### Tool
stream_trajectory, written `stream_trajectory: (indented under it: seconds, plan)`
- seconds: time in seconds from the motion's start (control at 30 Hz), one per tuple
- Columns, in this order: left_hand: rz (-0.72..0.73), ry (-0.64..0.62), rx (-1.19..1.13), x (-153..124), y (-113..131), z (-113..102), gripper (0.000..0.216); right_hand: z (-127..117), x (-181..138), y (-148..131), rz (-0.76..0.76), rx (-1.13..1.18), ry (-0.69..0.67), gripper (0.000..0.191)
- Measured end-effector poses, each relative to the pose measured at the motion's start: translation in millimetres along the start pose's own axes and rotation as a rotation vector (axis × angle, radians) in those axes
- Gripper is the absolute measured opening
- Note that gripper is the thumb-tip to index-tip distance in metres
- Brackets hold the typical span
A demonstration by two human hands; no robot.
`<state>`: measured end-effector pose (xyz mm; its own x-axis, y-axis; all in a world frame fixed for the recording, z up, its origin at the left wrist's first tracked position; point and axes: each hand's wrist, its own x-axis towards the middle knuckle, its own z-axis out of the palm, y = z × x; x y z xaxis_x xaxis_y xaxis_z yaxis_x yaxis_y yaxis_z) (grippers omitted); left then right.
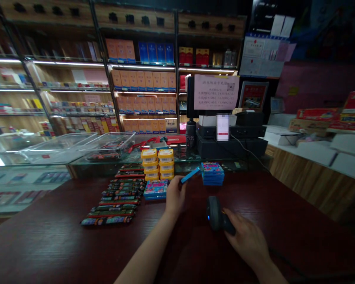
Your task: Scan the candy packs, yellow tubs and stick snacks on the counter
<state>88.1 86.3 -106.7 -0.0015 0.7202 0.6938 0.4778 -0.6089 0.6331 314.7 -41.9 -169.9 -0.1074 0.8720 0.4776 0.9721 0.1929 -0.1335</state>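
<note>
My left hand (175, 196) is closed on a thin blue box (190, 175), held tilted above the counter. Just left of that hand lies a low stack of blue printed boxes (155, 189). A taller stack of similar blue boxes (212, 174) stands to the right of the held one. My right hand (245, 236) grips the handle of a black barcode scanner (214, 213), which shows a small blue light. Yellow tubs with white lids (157, 163) are piled behind the low stack. Several dark, slim printed packets (118, 197) lie in rows to the left.
The dark red wooden counter (62, 236) spans the front. Behind it are a glass ledge, clear plastic trays (59, 148), a dark bottle (191, 134) and a cash register setup (233, 138) with a cable. Cartons (347, 110) sit at the right; stocked shelves (144, 79) line the back.
</note>
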Motion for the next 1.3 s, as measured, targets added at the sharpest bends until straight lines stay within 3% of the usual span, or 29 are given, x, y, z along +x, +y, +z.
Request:
stream_trajectory:
  seconds: [0.2, 0.33, 0.5, 0.63, 0.7, 0.8, 0.93, 1.1, 1.3]
  plan:
    - [0.379, -0.260, 0.469, 48.8, 26.1, 31.8, 0.019, -1.3, -0.9, -3.1, 0.010, 0.001, 0.055, 0.043]
    - [0.489, -0.419, 0.619, 68.5, 40.3, 68.1, 0.016, 0.3, -0.9, -5.0, 0.058, 0.016, 0.073, 0.042]
    - [0.415, -0.494, 0.425, 74.2, 37.2, 94.5, 0.017, 0.0, -1.1, -4.8, 0.059, 0.042, 0.099, 0.040]
    - [0.245, -0.331, 0.240, 68.9, 16.5, 89.0, 0.042, -2.7, -1.1, -5.6, 0.081, 0.043, 0.107, 0.038]
    - [0.106, -0.245, 0.194, 67.2, 5.9, 84.9, 0.036, -4.0, -0.9, -6.2, 0.087, 0.036, 0.100, 0.039]
    - [0.000, -0.232, 0.132, 67.7, -3.6, 84.2, 0.010, -5.8, -0.6, -7.2, 0.094, 0.032, 0.077, 0.038]
    - [-0.037, -0.157, 0.130, 70.1, -1.8, 92.3, 0.009, -8.2, 0.4, -8.7, 0.106, 0.020, 0.059, 0.039]
    - [-0.050, -0.215, 0.076, 68.4, 5.0, 104.7, 0.017, -10.5, 0.9, -10.1, 0.113, 0.027, 0.058, 0.042]
    - [-0.117, -0.179, 0.114, 63.9, 5.5, 108.2, 0.016, -7.0, -0.7, -7.2, 0.094, 0.053, 0.061, 0.039]
